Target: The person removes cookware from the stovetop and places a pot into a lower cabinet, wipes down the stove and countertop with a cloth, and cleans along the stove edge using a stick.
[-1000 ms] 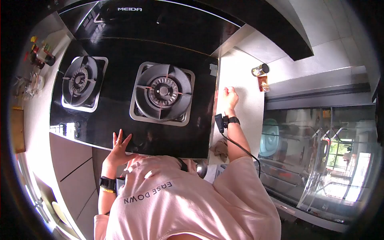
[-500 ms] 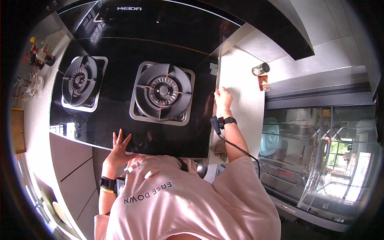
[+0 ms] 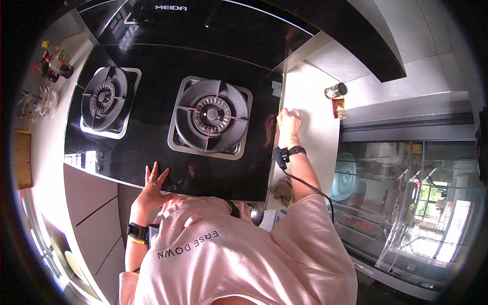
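Observation:
My left hand (image 3: 151,189) rests at the front edge of the black glass gas stove (image 3: 137,157), its fingers spread over the surface. At the stove's right edge, my right hand (image 3: 288,123) is closed, with fingers curled down against the border between glass and pale counter. Whatever may be in those fingers is too small or hidden to make out. Between the hands and farther back sits the larger burner (image 3: 211,116). A second burner (image 3: 104,99) lies to the left. Both wrists wear black bands, and a cable runs from the right one.
A dark-lidded jar (image 3: 335,91) and a red packet (image 3: 339,108) are on the right counter (image 3: 310,96). A crumpled cloth (image 3: 283,192) lies near my right forearm. Bottles (image 3: 56,66) and glassware (image 3: 47,101) stand far left. A glass-fronted rack (image 3: 376,188) is at right.
The view has shifted slightly, so the stove and counter appear a little farther right. My right hand's fingers have shifted slightly at the stove edge; my left hand stays in place.

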A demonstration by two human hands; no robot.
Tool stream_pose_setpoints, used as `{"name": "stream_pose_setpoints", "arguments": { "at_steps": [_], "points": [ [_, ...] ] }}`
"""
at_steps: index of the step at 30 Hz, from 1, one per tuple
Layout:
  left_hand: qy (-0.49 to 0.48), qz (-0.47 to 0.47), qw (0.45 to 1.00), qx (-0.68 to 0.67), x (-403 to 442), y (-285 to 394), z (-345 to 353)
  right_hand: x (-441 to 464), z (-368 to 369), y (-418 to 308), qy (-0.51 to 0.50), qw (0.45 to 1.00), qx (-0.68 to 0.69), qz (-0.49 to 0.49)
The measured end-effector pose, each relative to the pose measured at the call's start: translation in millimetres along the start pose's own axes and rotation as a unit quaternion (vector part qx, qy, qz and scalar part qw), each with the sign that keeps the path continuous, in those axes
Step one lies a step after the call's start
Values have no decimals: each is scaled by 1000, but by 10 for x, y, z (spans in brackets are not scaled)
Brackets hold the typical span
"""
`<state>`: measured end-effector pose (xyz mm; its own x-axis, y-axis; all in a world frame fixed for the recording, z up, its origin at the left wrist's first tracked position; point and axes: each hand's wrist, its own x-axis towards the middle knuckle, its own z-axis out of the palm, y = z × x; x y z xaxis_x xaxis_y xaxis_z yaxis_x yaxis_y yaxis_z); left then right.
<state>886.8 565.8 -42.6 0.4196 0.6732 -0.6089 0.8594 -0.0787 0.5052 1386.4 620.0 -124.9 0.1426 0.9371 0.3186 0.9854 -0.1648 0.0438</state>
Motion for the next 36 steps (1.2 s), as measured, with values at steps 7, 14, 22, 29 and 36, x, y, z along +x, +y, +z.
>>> {"name": "stream_pose_setpoints", "arguments": {
  "at_steps": [7, 14, 22, 29, 36],
  "points": [
    [4, 0, 1000, -6, -4, -1, -9, 19, 27, -18, -77, 996, -43, -5],
    [11, 13, 1000, -17, -14, -31, -5, 1, 22, -34, -30, 999, -21, 8],
    [8, 13, 1000, -5, 22, -35, 25, 25, -518, -68, 17, 985, 112, 132],
    [-11, 1, 1000, -5, 18, -3, -8, -219, -272, 119, 7, 942, 179, 284],
    [-20, 5, 1000, -1, 32, -59, 14, -373, -9, 266, -12, 890, 300, 344]
  ]
}}
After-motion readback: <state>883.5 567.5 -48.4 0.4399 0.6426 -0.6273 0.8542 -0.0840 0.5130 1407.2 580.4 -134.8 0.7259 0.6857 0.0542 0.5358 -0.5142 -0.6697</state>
